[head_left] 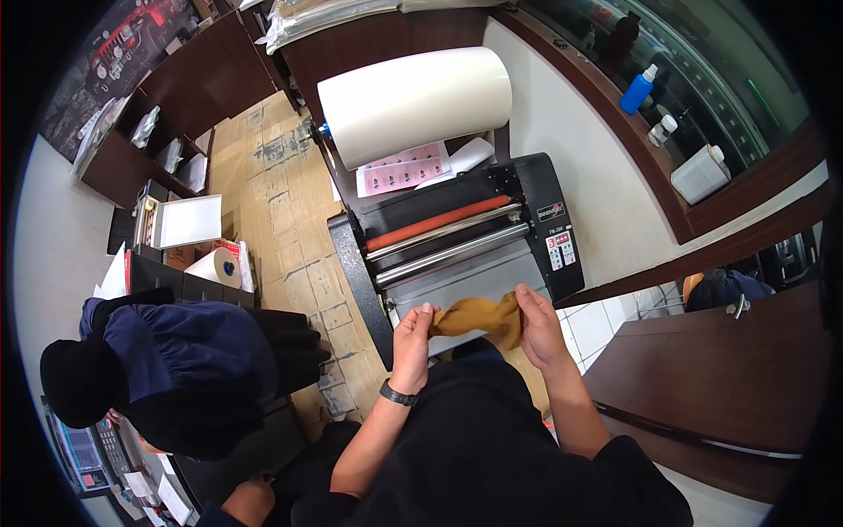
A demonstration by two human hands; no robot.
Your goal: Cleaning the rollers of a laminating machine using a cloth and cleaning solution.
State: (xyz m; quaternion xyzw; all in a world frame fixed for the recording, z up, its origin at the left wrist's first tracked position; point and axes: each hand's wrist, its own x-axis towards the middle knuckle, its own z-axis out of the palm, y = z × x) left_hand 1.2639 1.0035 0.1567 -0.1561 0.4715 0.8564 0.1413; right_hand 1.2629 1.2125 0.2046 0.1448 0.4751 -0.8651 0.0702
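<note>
A mustard-brown cloth (474, 318) hangs stretched between my two hands, bunched and slightly twisted. My left hand (413, 338), with a dark watch on its wrist, pinches the cloth's left end. The right end is gripped by my right hand (537, 325), thumb uppermost. Both hands are over the near edge of a black roll laminator (527, 263). Its grey feed tray (448, 279) lies just beyond the cloth. Farther back are a steel roller (457, 253) and an orange roller (439, 223).
Above the machine's back sits a large white film roll (417, 101), with pink printed sheets (404, 169) below. A spray bottle (638, 90) and a white canister (701, 174) stand on the right ledge. A brown cabinet (711, 369) is at right. A co-worker (184, 360) sits at left.
</note>
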